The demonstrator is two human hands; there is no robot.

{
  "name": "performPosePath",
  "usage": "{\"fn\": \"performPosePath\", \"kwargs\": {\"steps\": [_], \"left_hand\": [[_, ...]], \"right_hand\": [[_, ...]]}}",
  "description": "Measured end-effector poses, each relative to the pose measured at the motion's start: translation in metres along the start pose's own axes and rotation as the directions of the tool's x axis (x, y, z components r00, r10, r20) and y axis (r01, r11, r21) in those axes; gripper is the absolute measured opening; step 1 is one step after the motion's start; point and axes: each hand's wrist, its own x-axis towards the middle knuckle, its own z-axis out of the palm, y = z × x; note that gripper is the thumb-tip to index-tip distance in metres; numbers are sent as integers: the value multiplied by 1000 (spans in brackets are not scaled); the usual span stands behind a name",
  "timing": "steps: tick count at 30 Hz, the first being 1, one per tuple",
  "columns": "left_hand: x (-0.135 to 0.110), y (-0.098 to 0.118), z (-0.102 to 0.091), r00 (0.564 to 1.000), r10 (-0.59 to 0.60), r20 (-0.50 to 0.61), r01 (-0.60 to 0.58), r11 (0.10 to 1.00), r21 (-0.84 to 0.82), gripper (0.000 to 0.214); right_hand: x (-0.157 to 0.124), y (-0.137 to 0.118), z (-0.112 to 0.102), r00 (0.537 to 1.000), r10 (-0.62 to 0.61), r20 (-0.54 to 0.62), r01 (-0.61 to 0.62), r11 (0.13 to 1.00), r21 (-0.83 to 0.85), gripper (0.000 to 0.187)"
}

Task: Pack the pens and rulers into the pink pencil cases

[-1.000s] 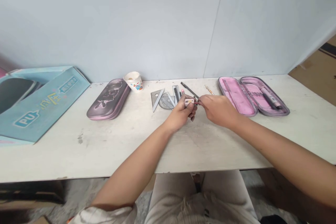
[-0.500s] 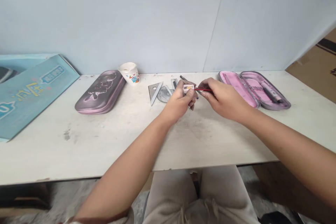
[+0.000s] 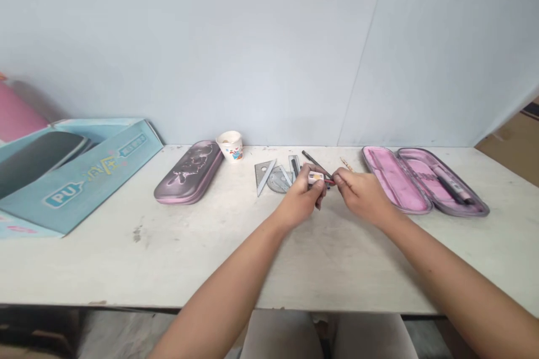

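My left hand (image 3: 301, 202) pinches a small white pencil sharpener (image 3: 315, 178) with a yellow mark. My right hand (image 3: 362, 196) grips a red pencil (image 3: 329, 181), its tip pushed into the sharpener and most of its length hidden by my fingers. Just behind my hands lie a metal set square (image 3: 264, 175), a grey protractor (image 3: 278, 180), a metal ruler (image 3: 295, 165) and a dark pen (image 3: 315, 164). A short pencil (image 3: 347, 164) lies just beyond my right hand.
An open pink pencil case (image 3: 425, 182) lies right of my hands. Left of them are a closed pink-grey pencil case (image 3: 189, 172), a paper cup (image 3: 230, 146) and a blue cardboard box (image 3: 84, 179). The white table's front edge (image 3: 126, 305) runs below my forearms.
The view has tilted, so the table sits lower in the picture. My hands stay together, and less of the red pencil shows between them.
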Motion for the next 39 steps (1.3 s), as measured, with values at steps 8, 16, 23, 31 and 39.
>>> {"fn": "performPosePath", "kwargs": {"steps": [8, 16, 23, 31, 39], "left_hand": [[-1, -3, -1, 1000, -15, 9, 15, 998, 55, 17], [-3, -12, 0, 999, -40, 30, 36, 989, 145, 18], [1, -6, -2, 983, -18, -185, 2, 996, -87, 23], [-1, -3, 3, 987, -54, -154, 15, 969, -245, 29], [-1, -2, 2, 981, -85, -172, 41, 969, -244, 31]], "right_hand": [[-9, 5, 15, 999, -45, -20, 47, 984, 172, 22], [-14, 12, 17, 993, -5, 114, 5, 1000, -1, 22], [-12, 19, 13, 980, 195, 50, -201, 946, 253, 28], [-12, 9, 20, 974, 184, 135, -219, 919, 328, 19], [-14, 9, 22, 977, 160, 141, -194, 942, 275, 35]]}}
